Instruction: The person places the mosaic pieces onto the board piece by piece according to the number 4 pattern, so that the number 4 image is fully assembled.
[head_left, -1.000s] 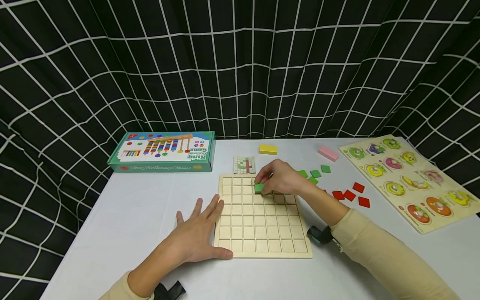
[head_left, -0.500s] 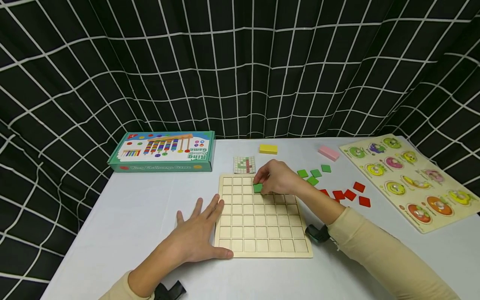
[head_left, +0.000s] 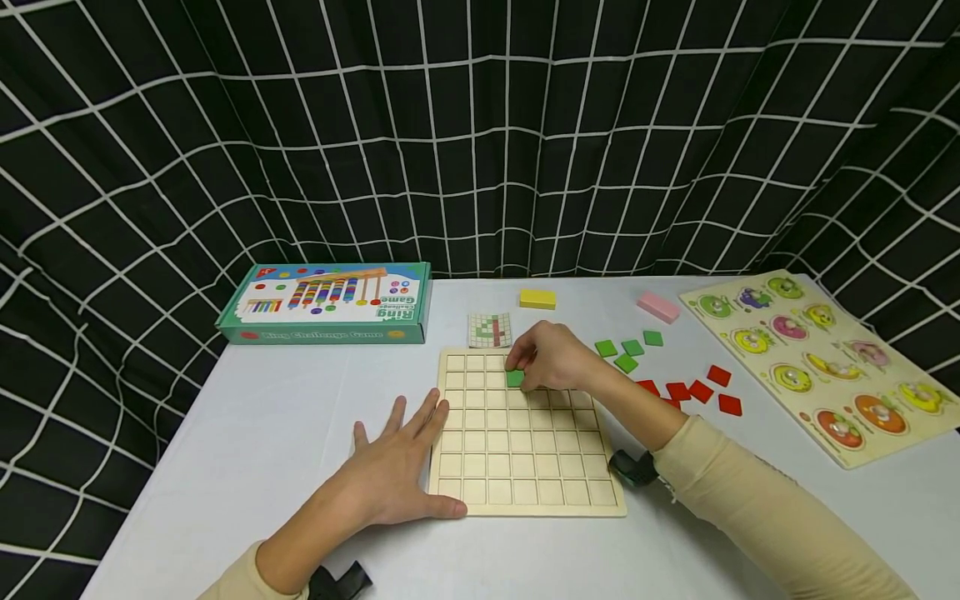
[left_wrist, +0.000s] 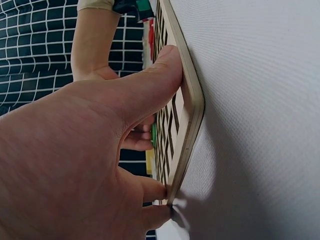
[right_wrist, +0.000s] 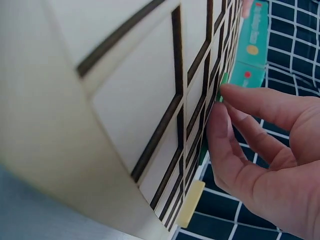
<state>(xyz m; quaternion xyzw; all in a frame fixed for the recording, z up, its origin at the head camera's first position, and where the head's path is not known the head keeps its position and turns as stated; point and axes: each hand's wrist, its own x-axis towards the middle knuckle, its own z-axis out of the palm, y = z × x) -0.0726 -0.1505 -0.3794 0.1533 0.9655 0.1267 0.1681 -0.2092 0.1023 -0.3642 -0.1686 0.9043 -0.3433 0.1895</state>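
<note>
A wooden board with a grid of square recesses lies on the white table. My right hand pinches a small green square tile at a cell near the far edge of the board. In the right wrist view, thumb and fingertips of the right hand meet at the green tile, of which only a sliver shows. With fingers spread, my left hand rests along the left edge of the board. Its thumb lies on the near left corner, also seen in the left wrist view.
Beyond the board lies a printed grid card, near a yellow block and a pink block. Several green tiles and red tiles are scattered right. A game box stands back left; a fruit puzzle board lies right.
The green tile in my right hand has shifted very slightly left and now looks lower against the cell. My left hand and the board have stayed in place.
</note>
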